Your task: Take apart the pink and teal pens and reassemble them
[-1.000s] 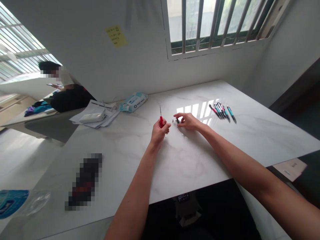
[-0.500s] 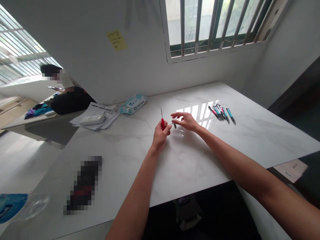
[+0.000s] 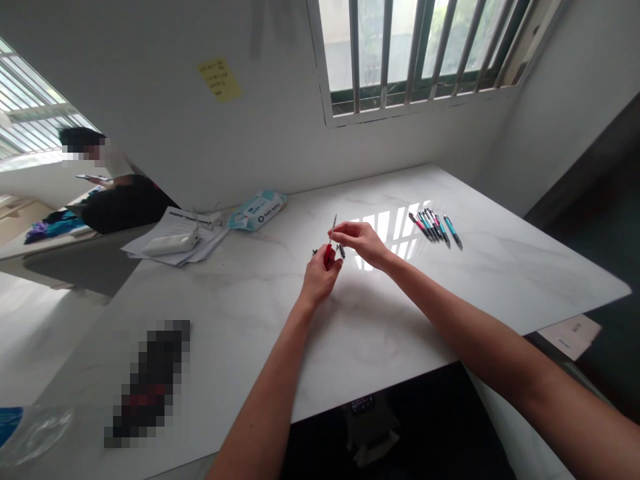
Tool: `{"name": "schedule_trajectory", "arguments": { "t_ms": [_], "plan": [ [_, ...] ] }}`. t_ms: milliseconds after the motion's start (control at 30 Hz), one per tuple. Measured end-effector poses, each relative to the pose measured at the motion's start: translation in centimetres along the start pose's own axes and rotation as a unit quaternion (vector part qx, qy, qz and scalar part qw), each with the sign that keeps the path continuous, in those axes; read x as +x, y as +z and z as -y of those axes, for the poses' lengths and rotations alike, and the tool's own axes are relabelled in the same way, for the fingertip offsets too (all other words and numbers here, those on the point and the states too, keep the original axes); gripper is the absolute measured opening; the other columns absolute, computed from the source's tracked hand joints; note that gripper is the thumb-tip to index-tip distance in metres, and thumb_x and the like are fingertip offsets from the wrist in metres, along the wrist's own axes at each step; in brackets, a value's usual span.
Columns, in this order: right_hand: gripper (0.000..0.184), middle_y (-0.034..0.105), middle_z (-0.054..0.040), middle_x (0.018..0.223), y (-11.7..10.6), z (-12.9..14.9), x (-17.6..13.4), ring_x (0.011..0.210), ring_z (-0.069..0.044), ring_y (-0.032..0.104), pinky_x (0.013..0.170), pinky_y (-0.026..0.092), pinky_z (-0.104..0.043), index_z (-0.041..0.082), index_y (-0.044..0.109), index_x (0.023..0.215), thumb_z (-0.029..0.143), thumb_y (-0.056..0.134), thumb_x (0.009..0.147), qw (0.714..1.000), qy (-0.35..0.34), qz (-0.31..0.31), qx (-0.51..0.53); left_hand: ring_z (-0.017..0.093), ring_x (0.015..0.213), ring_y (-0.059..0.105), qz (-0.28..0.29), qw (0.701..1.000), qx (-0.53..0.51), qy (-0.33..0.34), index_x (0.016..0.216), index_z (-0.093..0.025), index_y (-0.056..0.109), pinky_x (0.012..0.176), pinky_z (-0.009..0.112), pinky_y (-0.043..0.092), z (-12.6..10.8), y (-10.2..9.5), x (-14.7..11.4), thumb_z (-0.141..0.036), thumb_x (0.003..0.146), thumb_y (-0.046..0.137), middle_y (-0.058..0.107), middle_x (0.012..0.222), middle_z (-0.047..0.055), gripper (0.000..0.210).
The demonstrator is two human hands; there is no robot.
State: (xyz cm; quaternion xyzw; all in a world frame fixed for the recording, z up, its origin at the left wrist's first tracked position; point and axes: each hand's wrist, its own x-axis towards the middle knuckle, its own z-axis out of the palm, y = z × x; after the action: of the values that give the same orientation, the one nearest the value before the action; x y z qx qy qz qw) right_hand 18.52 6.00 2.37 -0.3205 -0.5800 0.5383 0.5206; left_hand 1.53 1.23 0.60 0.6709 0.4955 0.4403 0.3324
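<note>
My left hand [image 3: 319,275] is closed around a red pen barrel [image 3: 327,255], held upright over the table. A thin refill [image 3: 335,221] sticks up out of the barrel. My right hand [image 3: 364,241] pinches at this refill with thumb and fingertips, just above the left hand. On the table close behind the hands lies a small black pen part [image 3: 341,251]. Another small dark piece [image 3: 315,253] shows beside my left fingers, partly hidden. To the right, several assembled pens [image 3: 431,225] in red, teal and black lie in a group, with one teal pen [image 3: 453,232] slightly apart.
A wet-wipes pack [image 3: 258,211] and papers [image 3: 173,243] with a white device lie at the back left of the marble-patterned table [image 3: 390,320]. Nearer are a blurred dark object [image 3: 150,383] and a clear bottle [image 3: 40,433]. A person [image 3: 117,183] sits beyond on the left.
My right hand has moved left and closed its fingers onto the refill. My left hand has tilted the red barrel slightly rightward. The whole view has shifted a little.
</note>
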Motion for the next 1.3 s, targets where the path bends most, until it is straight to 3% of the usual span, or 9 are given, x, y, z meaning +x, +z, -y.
{"name": "schedule_trajectory", "arguments": {
  "t_ms": [167,300,433,667,733,833,933,1067,1300],
  "plan": [
    [0.036,0.082,-0.0081,0.111,-0.6,0.2,0.3,0.097,-0.017,0.076,0.089,0.060,-0.031,0.022,0.076,0.109,0.052,0.077,0.088,0.991,-0.027,-0.126,0.039,0.012,0.058,0.042,-0.065,0.997,-0.029,-0.017,0.087,-0.022,0.060,0.060,0.025,0.037,-0.5,-0.8,0.2,-0.034,0.089,0.073,0.045,0.065,-0.007,0.018],
    [0.026,0.083,-0.0072,0.097,0.0,-0.1,-0.3,0.088,-0.020,0.078,0.086,0.063,-0.035,0.020,0.080,0.098,0.043,0.081,0.086,0.993,-0.051,-0.042,-0.102,0.014,0.071,0.059,-0.146,0.985,-0.087,-0.011,0.101,-0.021,0.074,0.065,0.025,0.046,-0.2,-1.6,0.6,-0.043,0.089,0.077,0.068,0.085,0.002,0.026],
    [0.018,0.084,-0.0051,0.093,1.5,-0.7,-1.3,0.087,-0.021,0.080,0.086,0.064,-0.034,0.021,0.084,0.098,0.035,0.079,0.087,0.982,-0.052,0.030,-0.178,0.017,0.086,0.068,-0.160,0.980,-0.120,-0.009,0.101,-0.020,0.079,0.073,0.027,0.052,0.4,-1.7,0.8,-0.048,0.085,0.083,0.076,0.103,0.007,0.032],
    [0.013,0.081,-0.0029,0.086,0.6,0.0,-1.4,0.079,-0.017,0.076,0.078,0.059,-0.029,0.020,0.081,0.098,0.021,0.073,0.089,0.960,-0.032,0.078,-0.266,0.016,0.074,0.065,-0.213,0.965,-0.136,-0.062,0.101,-0.017,0.078,0.064,0.026,0.049,0.5,-1.9,1.2,-0.050,0.085,0.080,0.077,0.092,0.008,0.036],
    [0.020,0.080,-0.0013,0.083,-0.3,0.4,-1.1,0.075,-0.015,0.072,0.074,0.056,-0.027,0.021,0.078,0.106,0.016,0.071,0.088,0.944,-0.005,0.055,-0.326,0.016,0.073,0.066,-0.228,0.965,-0.113,-0.067,0.103,-0.017,0.079,0.064,0.026,0.049,0.4,-2.3,1.3,-0.047,0.087,0.076,0.078,0.092,0.008,0.034],
    [0.029,0.080,-0.0023,0.086,-1.6,0.4,-0.8,0.075,-0.016,0.071,0.069,0.051,-0.026,0.020,0.073,0.116,0.013,0.069,0.088,0.911,0.046,-0.005,-0.410,0.018,0.080,0.070,-0.217,0.974,-0.052,-0.046,0.109,-0.019,0.079,0.070,0.026,0.050,0.5,-2.6,1.2,-0.038,0.088,0.073,0.079,0.091,0.006,0.030],
    [0.031,0.080,-0.0046,0.090,-2.5,-0.6,-0.7,0.078,-0.019,0.071,0.068,0.049,-0.027,0.019,0.071,0.118,0.015,0.072,0.088,0.884,0.087,-0.019,-0.459,0.018,0.081,0.072,-0.193,0.981,0.013,-0.022,0.114,-0.025,0.078,0.075,0.026,0.051,0.4,-2.4,0.8,-0.032,0.088,0.073,0.079,0.091,0.003,0.028],
    [0.028,0.081,-0.0047,0.092,-3.3,-2.5,-1.3,0.081,-0.020,0.072,0.072,0.050,-0.027,0.020,0.073,0.121,0.025,0.073,0.093,0.885,0.081,-0.009,-0.459,0.017,0.074,0.068,-0.162,0.982,0.088,-0.028,0.101,-0.028,0.079,0.075,0.027,0.048,0.0,-2.2,0.3,-0.035,0.088,0.076,0.080,0.089,0.002,0.015],
    [0.021,0.080,-0.0053,0.094,-3.5,-3.1,-1.5,0.083,-0.020,0.071,0.075,0.049,-0.028,0.021,0.083,0.108,0.019,0.067,0.095,0.874,0.044,0.018,-0.484,0.016,0.062,0.054,-0.113,0.984,0.138,-0.022,0.091,-0.026,0.083,0.071,0.030,0.044,-0.3,-2.5,0.2,-0.038,0.086,0.077,0.082,0.089,0.003,0.014]
  ]
}}
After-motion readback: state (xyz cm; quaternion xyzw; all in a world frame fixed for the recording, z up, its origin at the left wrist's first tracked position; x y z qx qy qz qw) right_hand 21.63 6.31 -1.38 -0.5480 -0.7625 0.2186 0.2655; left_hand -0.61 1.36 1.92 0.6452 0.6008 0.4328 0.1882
